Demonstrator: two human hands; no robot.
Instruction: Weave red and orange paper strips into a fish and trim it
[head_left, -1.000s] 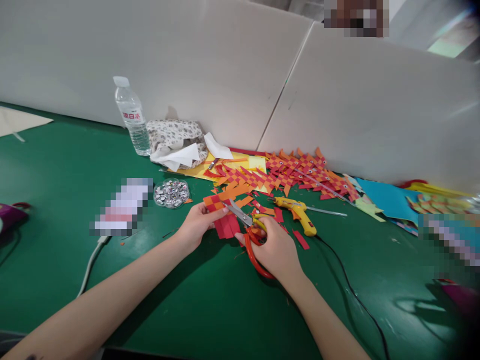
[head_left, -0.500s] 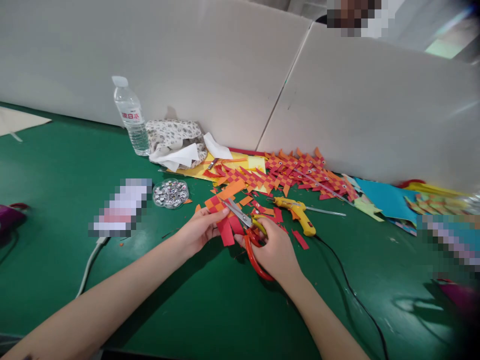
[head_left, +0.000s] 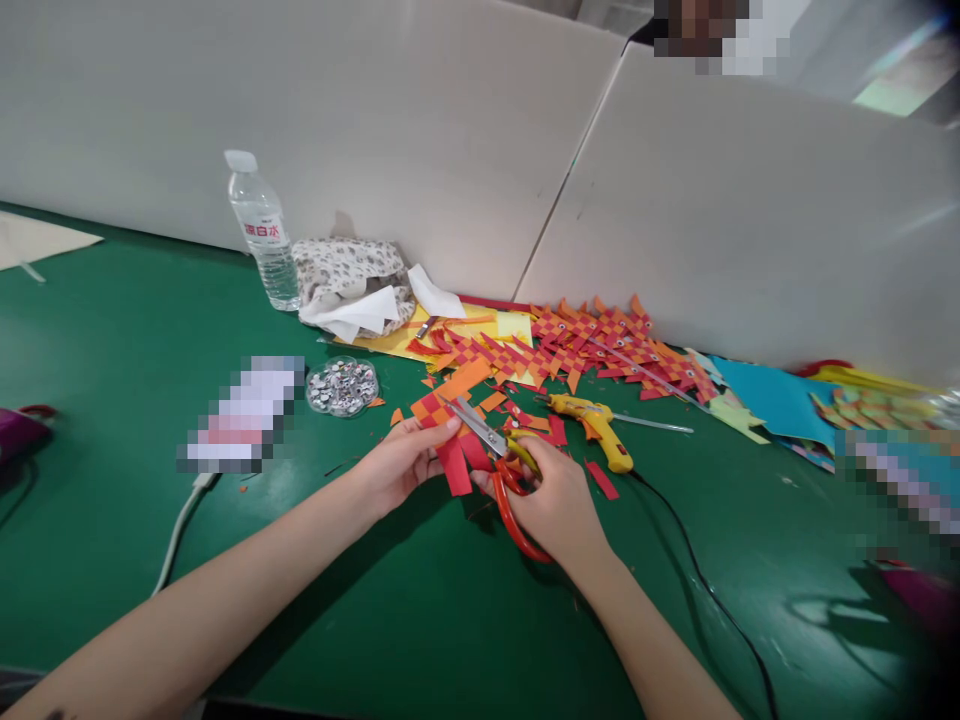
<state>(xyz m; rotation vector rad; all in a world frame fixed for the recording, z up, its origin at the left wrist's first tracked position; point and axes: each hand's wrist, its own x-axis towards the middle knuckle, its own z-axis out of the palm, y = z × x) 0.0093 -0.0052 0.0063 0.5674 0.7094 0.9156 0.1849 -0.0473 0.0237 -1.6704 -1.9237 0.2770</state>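
Observation:
My left hand [head_left: 401, 463] pinches a woven red and orange paper piece [head_left: 455, 468], thumb on top, with strips hanging toward me and an orange strip pointing away. In my right hand [head_left: 551, 495] are scissors [head_left: 517, 520] with red and yellow-green handles. Their metal blades lie across the woven paper, tips near my left thumb; whether paper sits between the blades I cannot tell. Loose red and orange paper scraps [head_left: 602, 480] lie just beyond and beside my hands.
A yellow glue gun [head_left: 592, 425] with a black cord lies to the right. Woven paper fish [head_left: 592, 340] pile up by the grey partition [head_left: 420, 130]. On the left are a clear dish of small googly eyes [head_left: 343, 387], a blurred phone [head_left: 247, 415] and a water bottle [head_left: 262, 235].
Almost nothing differs. The woven paper and the scissors have shifted very slightly to the right together with my hands.

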